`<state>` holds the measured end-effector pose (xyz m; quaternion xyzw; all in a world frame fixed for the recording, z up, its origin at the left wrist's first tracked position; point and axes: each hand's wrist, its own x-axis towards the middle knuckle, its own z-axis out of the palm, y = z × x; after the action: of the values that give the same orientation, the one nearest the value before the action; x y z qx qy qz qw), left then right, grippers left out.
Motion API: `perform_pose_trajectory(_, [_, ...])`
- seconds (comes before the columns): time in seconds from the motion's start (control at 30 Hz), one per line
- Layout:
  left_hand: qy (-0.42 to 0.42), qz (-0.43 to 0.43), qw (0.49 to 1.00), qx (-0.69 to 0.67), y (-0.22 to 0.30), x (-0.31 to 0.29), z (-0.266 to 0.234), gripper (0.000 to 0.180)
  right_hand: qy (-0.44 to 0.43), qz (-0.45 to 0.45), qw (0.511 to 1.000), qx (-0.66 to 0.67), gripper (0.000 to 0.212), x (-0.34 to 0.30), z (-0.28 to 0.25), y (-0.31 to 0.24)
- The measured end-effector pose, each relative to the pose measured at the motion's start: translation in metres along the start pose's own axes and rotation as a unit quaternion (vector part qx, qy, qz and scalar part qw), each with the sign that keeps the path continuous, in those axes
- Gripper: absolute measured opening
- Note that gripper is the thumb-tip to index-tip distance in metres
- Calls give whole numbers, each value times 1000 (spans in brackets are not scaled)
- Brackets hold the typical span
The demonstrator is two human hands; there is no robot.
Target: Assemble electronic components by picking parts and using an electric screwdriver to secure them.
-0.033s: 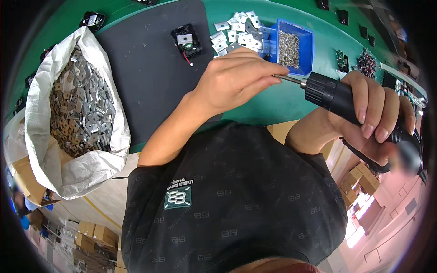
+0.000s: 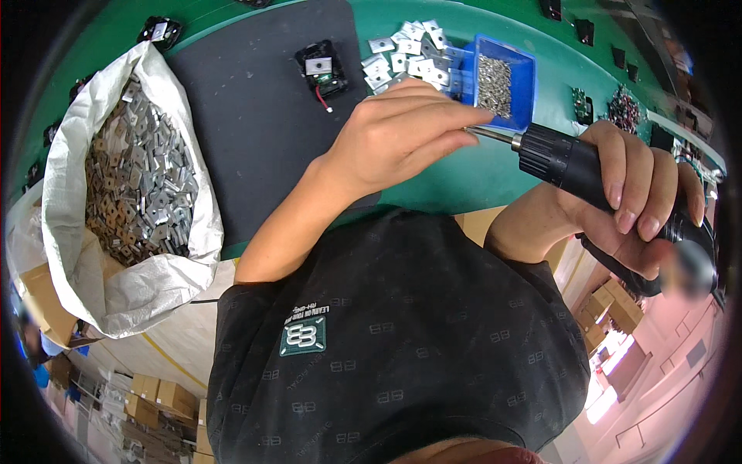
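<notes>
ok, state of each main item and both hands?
Left hand: fingertips at driver bit; anything pinched hidden
Right hand: closed around screwdriver
Screwdriver: held; running or not unclear
White sack: open, holding metal plates
Blue bin: open, holding small metal parts
Black housing: on dark mat, plate atop
Red wire: one end free
Loose plates: heaped beside blue bin

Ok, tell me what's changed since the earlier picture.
Nothing was taken or let go. The black part, metal plates and blue bin show slightly further right together, probably just a view shift. The left hand stays by the tip of the bit; the right hand still holds the power screwdriver.
</notes>
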<state>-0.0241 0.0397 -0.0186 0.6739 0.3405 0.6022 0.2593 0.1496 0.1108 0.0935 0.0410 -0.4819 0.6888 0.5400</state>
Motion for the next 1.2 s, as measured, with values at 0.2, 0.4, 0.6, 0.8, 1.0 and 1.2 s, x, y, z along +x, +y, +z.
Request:
perform_pose_trajectory(0.2, [1, -68, 959, 276, -8, -20, -90, 94, 16, 70, 997, -13, 31, 8, -4, 25])
perform_pose_trajectory(0.4, [-63, -204, 919, 331, -28, -48, -94, 92, 5, 75, 996, -54, 35, 15, -1, 84])
perform_pose_trajectory(0.6, [-11, -185, 932, 313, -42, -48, -92, 72, 34, 44, 993, -101, 39, 15, 2, 123])
perform_pose_trajectory(0.8, [-3, -193, 931, 308, -46, -49, -91, 69, 23, 51, 993, -106, 41, 17, -2, 151])
perform_pose_trajectory(1.0, [-5, -190, 932, 310, -46, -51, -92, 69, 39, 54, 992, -112, 41, 17, -2, 162])
perform_pose_trajectory(1.2, [-2, -197, 929, 312, -47, -51, -92, 70, 30, 54, 988, -139, 39, 16, -4, 166])
